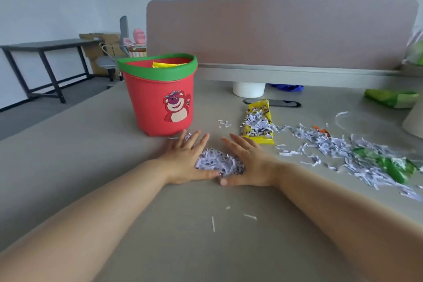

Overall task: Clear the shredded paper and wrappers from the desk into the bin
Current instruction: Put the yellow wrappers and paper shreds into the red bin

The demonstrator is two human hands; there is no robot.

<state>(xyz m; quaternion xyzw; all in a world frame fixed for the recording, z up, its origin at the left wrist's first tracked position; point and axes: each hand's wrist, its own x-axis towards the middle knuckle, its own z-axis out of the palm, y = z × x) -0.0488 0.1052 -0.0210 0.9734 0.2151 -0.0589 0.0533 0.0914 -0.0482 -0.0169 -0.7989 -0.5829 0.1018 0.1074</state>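
Note:
A red bin (160,103) with a green rim and a bear picture stands on the desk, a yellow wrapper showing inside it. Just in front of it, my left hand (185,160) and my right hand (249,162) lie flat on the desk with fingers spread, cupping a small heap of shredded paper (217,161) between them. A yellow wrapper (259,123) lies to the right, partly covered by shreds. Further right, a wide scatter of shredded paper (343,151) holds a green wrapper (389,165) and a bit of orange wrapper (321,131).
A pink divider panel (281,32) closes the desk's far side. Beneath it stand a white roll (249,89) and a dark flat object (281,103). A green bag (391,97) lies at far right. A few loose shreds (229,216) lie near me.

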